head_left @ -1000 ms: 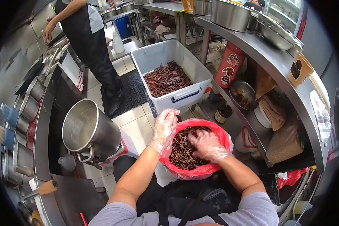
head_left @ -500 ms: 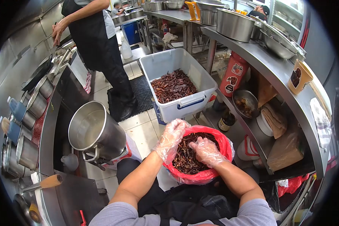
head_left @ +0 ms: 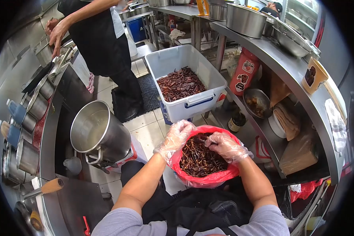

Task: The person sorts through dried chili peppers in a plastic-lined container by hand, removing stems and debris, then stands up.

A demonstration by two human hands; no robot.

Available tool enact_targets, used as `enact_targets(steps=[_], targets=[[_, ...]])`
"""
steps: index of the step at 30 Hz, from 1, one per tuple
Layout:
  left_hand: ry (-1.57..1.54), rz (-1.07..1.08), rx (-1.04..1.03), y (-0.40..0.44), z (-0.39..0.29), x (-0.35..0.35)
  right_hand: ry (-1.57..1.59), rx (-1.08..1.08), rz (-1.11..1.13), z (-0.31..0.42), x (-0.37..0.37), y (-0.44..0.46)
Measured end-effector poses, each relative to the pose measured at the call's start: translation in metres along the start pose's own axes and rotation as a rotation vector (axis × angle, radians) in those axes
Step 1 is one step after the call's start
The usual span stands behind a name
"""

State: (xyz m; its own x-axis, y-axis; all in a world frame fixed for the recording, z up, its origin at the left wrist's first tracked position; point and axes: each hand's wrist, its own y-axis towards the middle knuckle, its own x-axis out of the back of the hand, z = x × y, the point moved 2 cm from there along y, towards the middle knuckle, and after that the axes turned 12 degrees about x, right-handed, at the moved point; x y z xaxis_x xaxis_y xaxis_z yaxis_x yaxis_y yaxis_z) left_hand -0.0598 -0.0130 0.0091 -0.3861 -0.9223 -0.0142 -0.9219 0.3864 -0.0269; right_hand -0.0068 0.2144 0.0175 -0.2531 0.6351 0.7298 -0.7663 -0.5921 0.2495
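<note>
A red plastic bag [head_left: 203,181] stands wide open in front of me, filled with dark dried chili peppers [head_left: 197,159], many with pale stems. My right hand [head_left: 225,146], in a clear plastic glove, reaches into the bag with its fingers pinched at the chilies. Also gloved, my left hand [head_left: 176,138] is closed at the bag's left upper rim; what its fingers hold, if anything, is hidden. Just beyond the bag is a clear plastic bin [head_left: 192,109] part full of reddish dried chilies [head_left: 181,84].
A large metal stockpot [head_left: 118,135] with liquid stands left of the bag. A person in a black apron [head_left: 92,37] stands ahead at the left counter. On the right a steel counter [head_left: 279,59] carries pots, over a shelf with a pan [head_left: 257,103] and a dark bottle [head_left: 236,121].
My right hand has shifted slightly up and right inside the bag, its fingers now pinched. My left hand stays near the rim. The other person's hand has reached lower over the left counter.
</note>
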Motion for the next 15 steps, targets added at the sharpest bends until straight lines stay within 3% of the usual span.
enact_targets(steps=[4,7,11,15], targets=[[0.147,0.128,0.176,-0.003,0.008,-0.007,0.192,-0.090,0.076,0.002,0.003,-0.001],[0.247,0.340,0.284,-0.003,0.027,-0.011,0.361,-0.097,0.042,0.007,0.001,-0.001],[0.474,0.389,0.232,-0.010,0.024,-0.015,0.635,-0.271,-0.020,0.014,0.002,-0.001],[0.604,0.397,0.211,-0.013,0.011,-0.021,0.746,-0.300,-0.053,0.009,-0.004,-0.003]])
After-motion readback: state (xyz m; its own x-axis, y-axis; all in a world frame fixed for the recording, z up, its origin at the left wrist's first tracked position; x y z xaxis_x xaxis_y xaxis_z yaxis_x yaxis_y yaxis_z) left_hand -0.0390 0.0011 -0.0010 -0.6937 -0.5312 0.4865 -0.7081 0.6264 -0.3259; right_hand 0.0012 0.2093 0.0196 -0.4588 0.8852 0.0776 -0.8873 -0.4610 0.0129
